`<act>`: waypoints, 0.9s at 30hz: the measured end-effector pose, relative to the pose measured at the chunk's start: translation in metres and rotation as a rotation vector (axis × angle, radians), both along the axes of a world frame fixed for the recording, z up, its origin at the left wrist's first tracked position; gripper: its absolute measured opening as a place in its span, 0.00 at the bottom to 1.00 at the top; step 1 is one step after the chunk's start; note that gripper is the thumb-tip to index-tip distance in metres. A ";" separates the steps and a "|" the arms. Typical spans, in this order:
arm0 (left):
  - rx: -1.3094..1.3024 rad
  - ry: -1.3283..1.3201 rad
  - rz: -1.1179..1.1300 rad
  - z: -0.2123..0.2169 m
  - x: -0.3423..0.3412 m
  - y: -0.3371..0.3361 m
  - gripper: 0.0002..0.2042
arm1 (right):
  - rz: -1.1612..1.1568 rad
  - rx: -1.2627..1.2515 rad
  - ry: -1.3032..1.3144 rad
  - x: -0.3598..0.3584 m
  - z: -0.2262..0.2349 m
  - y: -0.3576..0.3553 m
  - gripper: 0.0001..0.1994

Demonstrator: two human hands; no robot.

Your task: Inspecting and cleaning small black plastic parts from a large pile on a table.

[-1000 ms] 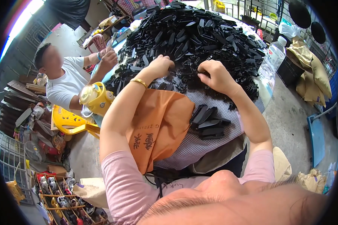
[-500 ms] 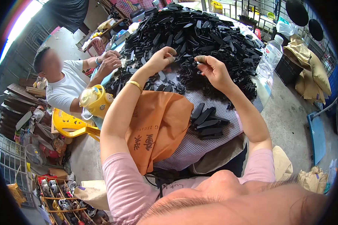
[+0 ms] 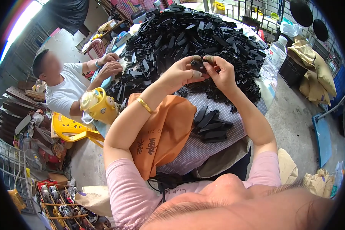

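**A small part pinched between two hands, above a heap that could slide**

We hold our left hand [image 3: 182, 73] and right hand [image 3: 220, 73] together at twelve o'clock from our chest, raised over the table. Between them sits a small black plastic part [image 3: 198, 64], pinched by thumbs and fingertips of both hands; the fingers are curled nearly closed around it, and we cannot tell how firmly each side grips. A gold bangle [image 3: 145, 105] rings our left wrist.

Directly behind the hands rises the big heap of black plastic strips [image 3: 195, 34]. We judge that if the pinch slackens, the part drops into that heap and is lost among look-alike pieces. On our lap, at six o'clock from the hands, a small stack of black strips [image 3: 211, 125] rests on the dotted grey cloth [image 3: 214, 147], just beside the orange fabric bag [image 3: 165, 134]; a shift of the knees could slide it off the edge.

At nine o'clock a person in a white shirt [image 3: 65, 92] works the same heap; their pulling could make strips slide toward us. The clear plastic water bottle [image 3: 274, 57] at two o'clock stands near the table rim and could tip.
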State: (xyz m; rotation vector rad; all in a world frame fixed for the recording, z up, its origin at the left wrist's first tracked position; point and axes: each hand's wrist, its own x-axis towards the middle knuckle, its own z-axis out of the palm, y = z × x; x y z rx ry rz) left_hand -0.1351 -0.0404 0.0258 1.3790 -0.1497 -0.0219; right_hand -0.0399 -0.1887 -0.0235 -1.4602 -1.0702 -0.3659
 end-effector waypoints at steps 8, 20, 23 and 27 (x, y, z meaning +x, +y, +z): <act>-0.010 0.126 0.126 -0.018 0.009 0.018 0.14 | -0.083 0.133 -0.044 -0.003 0.002 -0.001 0.08; -0.015 0.009 0.171 -0.022 0.009 0.009 0.14 | -0.217 0.001 -0.355 -0.009 0.006 -0.003 0.08; 0.058 -0.017 0.220 -0.022 0.009 0.006 0.14 | -0.204 -0.079 -0.494 -0.012 0.005 -0.003 0.09; 0.193 -0.032 0.346 -0.028 0.011 0.008 0.15 | -0.087 -0.178 -0.412 -0.009 0.007 -0.005 0.10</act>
